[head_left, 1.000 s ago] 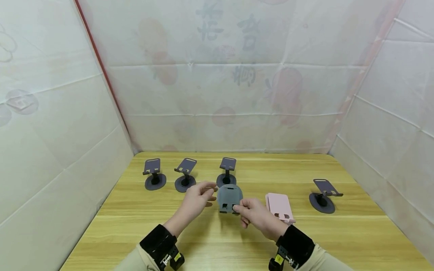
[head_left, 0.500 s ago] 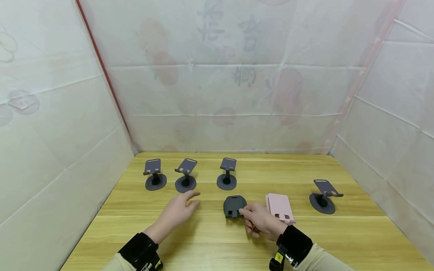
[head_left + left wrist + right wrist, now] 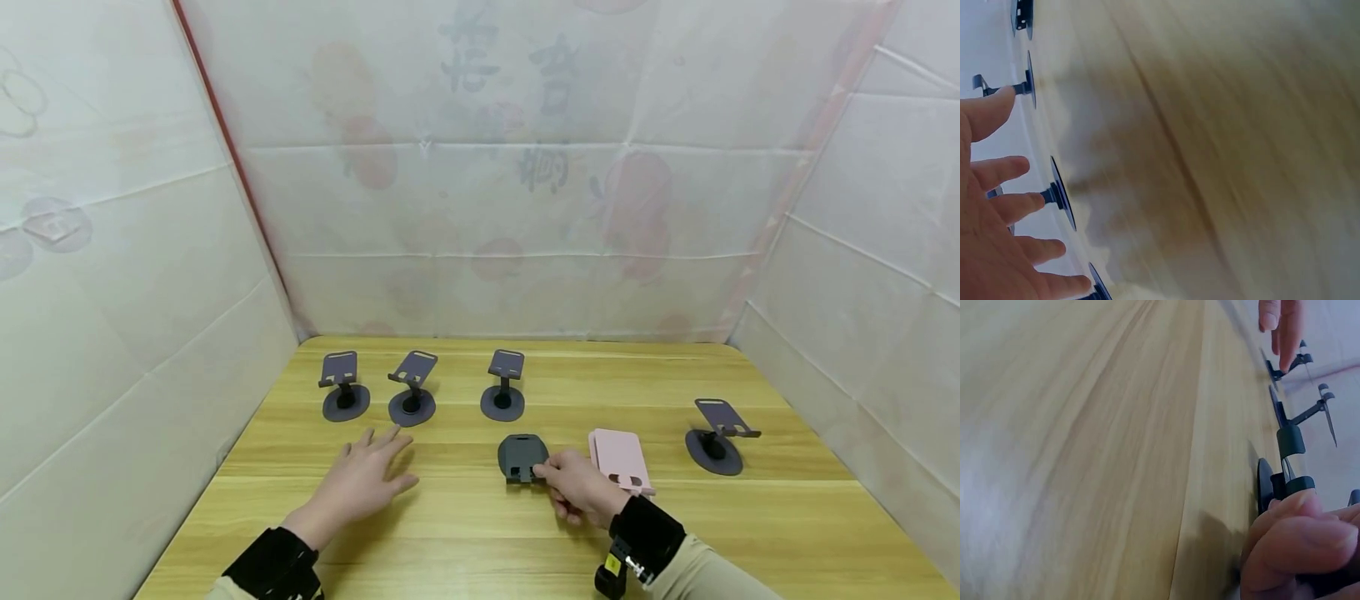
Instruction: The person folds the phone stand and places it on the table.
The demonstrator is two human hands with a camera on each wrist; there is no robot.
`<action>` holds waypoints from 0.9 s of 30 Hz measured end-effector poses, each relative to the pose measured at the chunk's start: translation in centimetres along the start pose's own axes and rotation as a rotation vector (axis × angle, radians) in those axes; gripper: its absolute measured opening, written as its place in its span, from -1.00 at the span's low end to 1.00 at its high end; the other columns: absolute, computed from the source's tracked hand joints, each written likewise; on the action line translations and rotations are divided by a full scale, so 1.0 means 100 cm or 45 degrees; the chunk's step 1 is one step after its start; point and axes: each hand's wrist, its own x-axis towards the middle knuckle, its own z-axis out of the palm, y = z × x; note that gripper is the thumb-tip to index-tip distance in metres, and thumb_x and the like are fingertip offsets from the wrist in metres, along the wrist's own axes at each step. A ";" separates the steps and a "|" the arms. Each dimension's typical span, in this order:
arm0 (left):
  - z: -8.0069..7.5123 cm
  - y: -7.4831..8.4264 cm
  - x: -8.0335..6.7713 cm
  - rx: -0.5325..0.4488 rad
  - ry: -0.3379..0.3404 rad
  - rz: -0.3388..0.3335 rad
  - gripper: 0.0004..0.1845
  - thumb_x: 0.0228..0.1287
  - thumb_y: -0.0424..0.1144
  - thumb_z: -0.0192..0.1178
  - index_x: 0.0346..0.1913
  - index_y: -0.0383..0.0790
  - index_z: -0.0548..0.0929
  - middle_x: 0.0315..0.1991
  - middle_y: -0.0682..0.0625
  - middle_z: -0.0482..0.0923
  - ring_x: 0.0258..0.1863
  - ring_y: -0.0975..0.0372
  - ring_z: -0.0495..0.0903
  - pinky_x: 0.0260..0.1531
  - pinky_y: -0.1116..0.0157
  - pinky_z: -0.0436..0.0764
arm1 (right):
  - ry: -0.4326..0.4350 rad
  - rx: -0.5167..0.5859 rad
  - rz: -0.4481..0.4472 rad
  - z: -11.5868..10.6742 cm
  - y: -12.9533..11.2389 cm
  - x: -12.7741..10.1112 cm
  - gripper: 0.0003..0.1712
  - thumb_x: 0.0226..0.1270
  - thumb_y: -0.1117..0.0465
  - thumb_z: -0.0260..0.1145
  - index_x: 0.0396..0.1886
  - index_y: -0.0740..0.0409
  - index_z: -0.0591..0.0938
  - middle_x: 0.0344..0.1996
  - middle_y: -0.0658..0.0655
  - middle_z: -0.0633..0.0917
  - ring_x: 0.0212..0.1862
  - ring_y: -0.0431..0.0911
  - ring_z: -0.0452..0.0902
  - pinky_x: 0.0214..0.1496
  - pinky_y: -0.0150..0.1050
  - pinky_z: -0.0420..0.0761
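A folded dark grey phone stand (image 3: 521, 455) lies low on the wooden table (image 3: 465, 533), just right of the middle. My right hand (image 3: 546, 475) pinches its near edge with thumb and fingers. In the right wrist view the curled fingers (image 3: 1300, 547) hold the dark stand (image 3: 1280, 481) against the tabletop. My left hand (image 3: 378, 462) is flat and spread over the table to the left, holding nothing. Its straight fingers (image 3: 1004, 206) show in the left wrist view.
Three grey stands (image 3: 345, 387) (image 3: 411, 392) (image 3: 504, 387) stand upright in a row at the back. Another grey stand (image 3: 716, 437) stands at the right. Folded pink stands (image 3: 618, 457) lie right of my right hand. White sheet walls (image 3: 135, 275) enclose the table.
My left hand let go of the grey stand and drew back to the left, spreading flat. My right hand lowered the stand from the air to the table.
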 end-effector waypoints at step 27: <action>0.000 -0.025 -0.013 0.163 -0.165 -0.144 0.03 0.10 0.50 0.27 0.50 -0.09 0.41 0.53 -0.31 0.22 0.37 -0.55 0.16 0.13 -0.60 0.17 | 0.286 -0.220 -0.073 -0.035 -0.024 -0.016 -0.69 0.60 0.03 0.19 0.03 0.19 0.55 -0.69 0.01 0.20 -0.67 -0.12 -0.09 -0.62 -0.19 0.06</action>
